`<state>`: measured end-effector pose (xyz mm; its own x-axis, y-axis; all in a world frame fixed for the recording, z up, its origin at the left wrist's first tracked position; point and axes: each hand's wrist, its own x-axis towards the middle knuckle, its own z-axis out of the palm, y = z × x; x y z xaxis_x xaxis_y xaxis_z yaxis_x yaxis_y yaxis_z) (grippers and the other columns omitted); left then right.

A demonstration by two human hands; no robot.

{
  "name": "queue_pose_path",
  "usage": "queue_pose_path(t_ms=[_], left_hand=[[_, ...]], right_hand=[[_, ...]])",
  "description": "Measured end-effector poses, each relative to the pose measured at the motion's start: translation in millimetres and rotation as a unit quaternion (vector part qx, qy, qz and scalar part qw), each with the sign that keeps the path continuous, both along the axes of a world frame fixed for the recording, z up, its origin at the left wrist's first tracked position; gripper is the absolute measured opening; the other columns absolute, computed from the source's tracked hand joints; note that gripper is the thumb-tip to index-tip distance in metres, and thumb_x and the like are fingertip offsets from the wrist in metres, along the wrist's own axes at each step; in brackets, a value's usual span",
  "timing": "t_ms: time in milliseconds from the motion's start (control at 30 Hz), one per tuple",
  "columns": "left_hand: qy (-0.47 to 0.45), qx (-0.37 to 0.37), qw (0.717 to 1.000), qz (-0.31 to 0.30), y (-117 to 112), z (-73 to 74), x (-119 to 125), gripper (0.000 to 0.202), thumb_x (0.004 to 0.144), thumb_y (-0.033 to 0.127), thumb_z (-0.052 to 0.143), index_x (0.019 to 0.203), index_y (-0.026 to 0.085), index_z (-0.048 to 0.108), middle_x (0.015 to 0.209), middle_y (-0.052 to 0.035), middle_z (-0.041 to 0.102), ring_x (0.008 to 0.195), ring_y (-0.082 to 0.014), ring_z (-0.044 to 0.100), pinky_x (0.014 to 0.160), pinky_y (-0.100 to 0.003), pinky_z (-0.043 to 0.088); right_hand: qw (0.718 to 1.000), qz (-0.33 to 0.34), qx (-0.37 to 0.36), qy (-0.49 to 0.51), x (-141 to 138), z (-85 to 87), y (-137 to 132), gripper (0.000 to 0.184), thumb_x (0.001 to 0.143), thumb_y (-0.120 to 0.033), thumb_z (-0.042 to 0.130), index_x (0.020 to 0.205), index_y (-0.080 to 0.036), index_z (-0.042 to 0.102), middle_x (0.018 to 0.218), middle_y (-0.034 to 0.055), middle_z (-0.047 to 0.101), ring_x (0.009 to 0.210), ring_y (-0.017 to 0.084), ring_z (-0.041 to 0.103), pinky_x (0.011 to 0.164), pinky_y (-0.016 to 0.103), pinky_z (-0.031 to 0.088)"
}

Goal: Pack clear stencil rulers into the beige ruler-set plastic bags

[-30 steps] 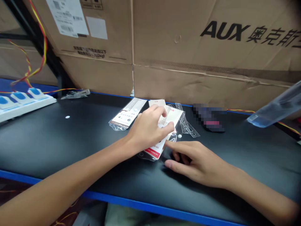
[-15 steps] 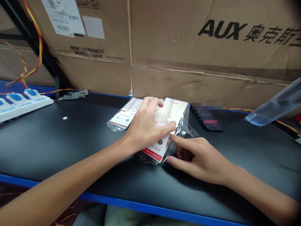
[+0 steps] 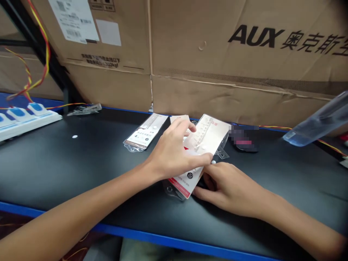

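Black worktop (image 3: pixel 81 166) with a blue front edge, cardboard boxes (image 3: pixel 190 40) across the back, AUX print at upper right of frame. White shipping label (image 3: pixel 74 21) plus a smaller blank one on the box at upper left.

Ruler packet (image 3: pixel 210 139) at center, right of middle: pale card with printed red strip at its lower end and "20" in a black circle, ruler markings visible toward its upper end. Tilted, lower end toward the front edge. Clear plastic sleeve (image 3: pixel 174 192) shows at its lower left.

Left hand (image 3: pixel 174 150) lies over the packet's left side, thumb across the card face, forefinger bent and apart from thumb; other fingertips hidden, so can't tell if it grips. Right hand (image 3: pixel 231 185) at the packet's lower right edge, thumb by the corner, forefinger going behind the card; grip also can't be told.

Second packet (image 3: pixel 145 132) lies flat just left of center. Part of another card (image 3: pixel 179 118) shows behind the left hand. Clear drafting pieces (image 3: pixel 223 154) right of the held card, small white disc (image 3: pixel 213 162) beside them. Dark item (image 3: pixel 243 141), pixelated, farther right. Translucent plastic piece (image 3: pixel 315 121) at right edge. White power strip (image 3: pixel 29 123) at left edge, red-yellow wire (image 3: pixel 46 58) above it.
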<state>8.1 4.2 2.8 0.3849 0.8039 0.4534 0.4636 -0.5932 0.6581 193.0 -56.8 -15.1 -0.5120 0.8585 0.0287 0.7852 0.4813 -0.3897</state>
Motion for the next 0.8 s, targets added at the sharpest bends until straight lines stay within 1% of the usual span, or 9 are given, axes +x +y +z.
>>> queue_pose_path(t_ms=[100, 167, 267, 333, 433, 500, 633, 700, 800], left_hand=[[-0.004, 0.007, 1.000, -0.001, -1, 1.6, 0, 0.043, 0.067, 0.041, 0.079, 0.100, 0.024, 0.058, 0.114, -0.0047, 0.059, 0.102, -0.0231, 0.059, 0.087, -0.041, 0.055], [-0.015, -0.003, 1.000, 0.008, 3, 2.2, -2, 0.045, 0.067, 0.043, 0.080, 0.101, 0.024, 0.058, 0.115, -0.0047, 0.059, 0.103, -0.0236, 0.060, 0.087, -0.041, 0.055], [-0.042, -0.027, 0.999, 0.022, 10, 3.0, -5, 0.045, 0.069, 0.046, 0.079, 0.102, 0.023, 0.058, 0.118, -0.0047, 0.059, 0.102, -0.0231, 0.063, 0.084, -0.039, 0.056], [-0.055, -0.036, 0.998, 0.021, 12, 3.5, -7, 0.044, 0.070, 0.047, 0.078, 0.100, 0.022, 0.058, 0.119, -0.0047, 0.059, 0.101, -0.0227, 0.064, 0.085, -0.038, 0.056], [-0.047, -0.029, 0.998, 0.009, 9, 3.1, -5, 0.043, 0.070, 0.045, 0.079, 0.100, 0.022, 0.057, 0.117, -0.0047, 0.061, 0.102, -0.0237, 0.064, 0.086, -0.039, 0.056], [-0.033, -0.018, 0.999, 0.001, 4, 1.9, -3, 0.045, 0.069, 0.043, 0.079, 0.103, 0.023, 0.056, 0.116, -0.0047, 0.061, 0.102, -0.0245, 0.063, 0.086, -0.041, 0.056], [-0.030, -0.019, 0.999, -0.008, 0, 0.4, -1, 0.048, 0.069, 0.042, 0.079, 0.108, 0.025, 0.056, 0.118, -0.0048, 0.060, 0.102, -0.0240, 0.063, 0.083, -0.039, 0.056], [-0.043, -0.030, 0.999, -0.003, 2, 1.9, -2, 0.049, 0.069, 0.043, 0.079, 0.107, 0.025, 0.056, 0.121, -0.0049, 0.060, 0.102, -0.0238, 0.063, 0.081, -0.038, 0.056], [-0.088, -0.066, 0.994, 0.008, 9, 6.7, -7, 0.048, 0.070, 0.045, 0.079, 0.105, 0.024, 0.056, 0.126, -0.0053, 0.059, 0.101, -0.0239, 0.065, 0.077, -0.035, 0.057]], right_hand=[[1.000, 0.007, 0.016, 0.015, 2, -1.9, 1, 0.019, 0.090, -0.037, 0.061, 0.082, -0.022, 0.052, 0.063, -0.0036, 0.059, 0.051, 0.012, 0.050, 0.051, 0.027, 0.033], [0.999, 0.012, 0.025, 0.042, 4, -4.0, 3, 0.012, 0.090, -0.033, 0.060, 0.093, -0.022, 0.056, 0.065, -0.0036, 0.061, 0.053, 0.013, 0.052, 0.053, 0.027, 0.036], [0.993, 0.005, 0.058, 0.105, 6, -6.3, 5, 0.030, 0.092, -0.026, 0.057, 0.122, -0.023, 0.052, 0.069, -0.0046, 0.063, 0.055, 0.013, 0.056, 0.058, 0.026, 0.041], [0.990, 0.004, 0.075, 0.118, 7, -6.2, 5, 0.038, 0.092, -0.023, 0.056, 0.129, -0.024, 0.048, 0.068, -0.0054, 0.062, 0.055, 0.013, 0.056, 0.059, 0.027, 0.042], [0.995, 0.012, 0.060, 0.080, 6, -5.2, 4, 0.020, 0.090, -0.021, 0.056, 0.110, -0.023, 0.055, 0.069, -0.0039, 0.063, 0.056, 0.013, 0.056, 0.057, 0.027, 0.041], [0.997, 0.009, 0.048, 0.055, 5, -5.1, 4, 0.007, 0.088, -0.020, 0.056, 0.094, -0.023, 0.054, 0.069, -0.0029, 0.063, 0.056, 0.013, 0.056, 0.055, 0.027, 0.040], [0.998, 0.008, 0.044, 0.043, 5, -6.1, 4, 0.006, 0.086, -0.020, 0.058, 0.089, -0.022, 0.054, 0.066, -0.0036, 0.061, 0.054, 0.013, 0.054, 0.053, 0.027, 0.040], [0.996, 0.012, 0.054, 0.065, 6, -5.9, 4, 0.014, 0.086, -0.018, 0.059, 0.099, -0.022, 0.058, 0.068, -0.0038, 0.062, 0.055, 0.013, 0.056, 0.055, 0.027, 0.044], [0.984, -0.007, 0.112, 0.135, 6, -4.5, 3, 0.050, 0.085, -0.014, 0.060, 0.133, -0.025, 0.051, 0.076, -0.0041, 0.066, 0.056, 0.013, 0.058, 0.061, 0.028, 0.051]])
